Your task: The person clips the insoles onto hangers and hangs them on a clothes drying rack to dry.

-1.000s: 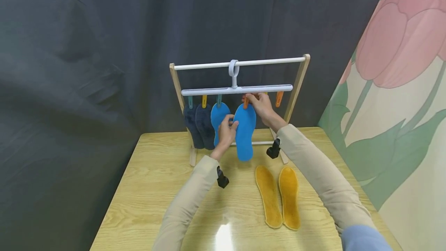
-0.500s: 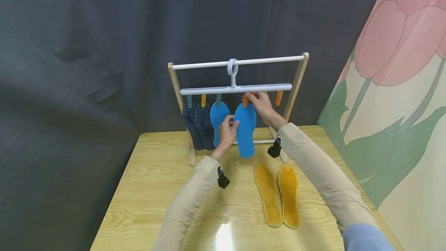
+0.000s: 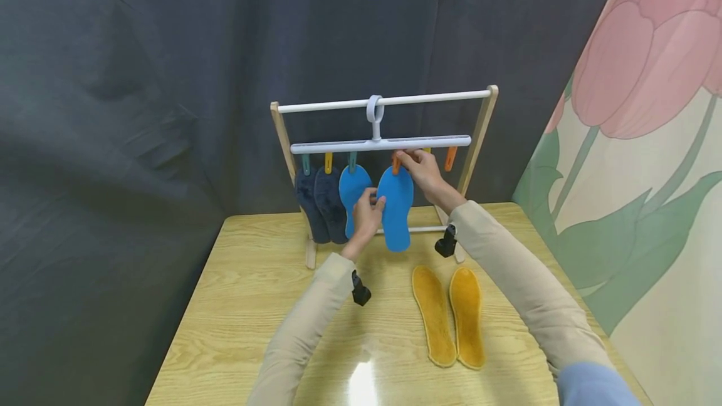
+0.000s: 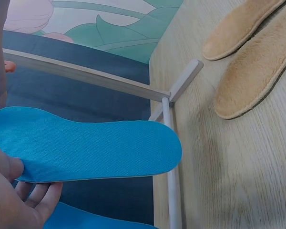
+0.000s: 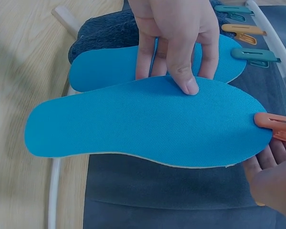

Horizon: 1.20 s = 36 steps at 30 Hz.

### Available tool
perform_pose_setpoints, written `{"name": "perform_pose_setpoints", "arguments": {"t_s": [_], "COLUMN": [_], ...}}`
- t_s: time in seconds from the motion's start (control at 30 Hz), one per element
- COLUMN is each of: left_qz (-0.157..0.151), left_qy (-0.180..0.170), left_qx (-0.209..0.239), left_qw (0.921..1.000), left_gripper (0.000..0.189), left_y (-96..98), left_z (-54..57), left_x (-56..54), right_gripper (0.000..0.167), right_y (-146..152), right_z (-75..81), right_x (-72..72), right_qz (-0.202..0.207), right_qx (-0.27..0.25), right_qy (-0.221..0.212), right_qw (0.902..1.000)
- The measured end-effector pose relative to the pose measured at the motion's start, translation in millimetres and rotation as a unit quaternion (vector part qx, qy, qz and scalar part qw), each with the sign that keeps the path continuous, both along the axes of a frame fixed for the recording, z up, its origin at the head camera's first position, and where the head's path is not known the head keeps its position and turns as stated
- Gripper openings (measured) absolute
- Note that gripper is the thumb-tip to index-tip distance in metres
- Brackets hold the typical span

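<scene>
Our left grip [image 3: 368,213] pinches the edge of the blue insole [image 3: 397,215], which hangs just below our right grip [image 3: 423,173] — that one pinches the orange peg [image 3: 396,165]. Pegging seems the step in hand; letting go calls for a firm bite first.

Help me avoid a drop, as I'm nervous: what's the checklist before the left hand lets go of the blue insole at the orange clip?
1. Orange clip overlaps the held insole's top end: ok.
2. Clip grips firmly on its own: cannot tell; the right hand is at it.
3. Left hand supports the insole: ok, it pinches the side edge.
4. Neighbouring insole is clipped: ok, the teal clip is on its end.
5. Hook sits over the bar: ok.
6. Yellow clip beyond the right hand is free: cannot tell, mostly hidden.
</scene>
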State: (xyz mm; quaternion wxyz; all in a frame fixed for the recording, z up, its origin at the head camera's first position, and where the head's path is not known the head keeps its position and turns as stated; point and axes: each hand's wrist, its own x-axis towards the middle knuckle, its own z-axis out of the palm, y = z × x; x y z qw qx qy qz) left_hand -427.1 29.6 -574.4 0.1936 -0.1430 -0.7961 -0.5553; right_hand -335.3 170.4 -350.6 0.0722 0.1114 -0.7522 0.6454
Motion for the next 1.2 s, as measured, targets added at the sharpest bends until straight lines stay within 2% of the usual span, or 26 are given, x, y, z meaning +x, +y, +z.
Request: {"name": "perform_pose_setpoints", "arguments": {"t_s": [0.23,0.33,0.47,0.57,0.63,0.7,0.73,0.77,0.8,0.83,0.93,0.97,1.0,1.03,1.07,1.1,1.2], "left_qz": [-0.017,-0.017,-0.024,-0.018,-0.007,0.004,0.005,0.004,-0.004,-0.014,-0.044,-0.057,-0.064,-0.064,-0.062,-0.058,-0.048], "left_qy": [0.007,0.002,0.0,0.002,0.001,0.003,-0.004,-0.005,-0.015,-0.006,-0.026,-0.029,-0.041,-0.042,-0.061,-0.066,-0.066], "left_qx": [0.0,-0.003,0.002,-0.011,-0.023,-0.031,-0.032,-0.029,-0.025,-0.014,0.004,0.013,0.017,0.018,0.012,0.007,-0.013], "left_qw": [0.9998,0.9999,0.9997,0.9998,0.9997,0.9995,0.9995,0.9995,0.9996,0.9998,0.9987,0.9979,0.997,0.9969,0.9962,0.9961,0.9966], "left_gripper": [0.042,0.042,0.043,0.041,0.04,0.037,0.035,0.033,0.033,0.031,0.029,0.03,0.03,0.029,0.029,0.028,0.026], "left_y": [6.5,9.6,10.9,11.8,12.6,12.4,11.4,10.5,8.0,5.5,-2.6,-4.2,-5.7,-5.7,-5.5,-4.5,-0.9], "left_z": [-66.7,-87.5,-97.7,-93.3,-82.7,-66.2,-38.9,-25.7,-7.9,6.6,60.1,60.3,74.3,82.0,92.6,98.0,99.4], "left_x": [-53.3,-68.9,-72.1,-61.9,-48.0,-29.4,-3.6,9.4,25.3,39.7,89.5,90.5,103.8,112.4,122.3,127.6,133.7], "right_gripper": [0.054,0.054,0.054,0.054,0.054,0.054,0.054,0.054,0.053,0.053,0.052,0.052,0.052,0.053,0.053,0.054,0.057], "right_y": [7.8,11.1,14.8,18.0,20.2,21.9,22.8,23.6,24.2,24.6,25.5,25.7,26.2,26.9,27.7,28.8,32.4], "right_z": [-0.6,-2.8,-5.6,-8.6,-10.8,-12.9,-13.5,-14.0,-14.3,-14.4,-13.6,-13.3,-13.1,-13.1,-13.1,-13.5,-15.3], "right_x": [3.9,5.8,8.8,10.5,10.7,10.8,11.0,11.2,11.6,11.8,14.0,14.7,15.4,15.9,16.6,16.7,16.6], "right_qz": [-0.022,-0.016,-0.008,-0.004,-0.001,0.0,0.001,0.001,0.001,0.001,0.001,0.001,0.001,0.001,0.002,0.002,0.002], "right_qx": [0.04,0.044,0.051,0.053,0.053,0.053,0.053,0.051,0.05,0.048,0.048,0.047,0.047,0.048,0.048,0.047,0.048], "right_qy": [-0.06,-0.065,-0.066,-0.07,-0.074,-0.077,-0.078,-0.079,-0.079,-0.079,-0.079,-0.08,-0.081,-0.082,-0.085,-0.087,-0.095], "right_qw": [0.9972,0.9968,0.9965,0.9961,0.9959,0.9957,0.9956,0.9956,0.9956,0.9957,0.9957,0.9957,0.9956,0.9955,0.9952,0.9951,0.9943]}}
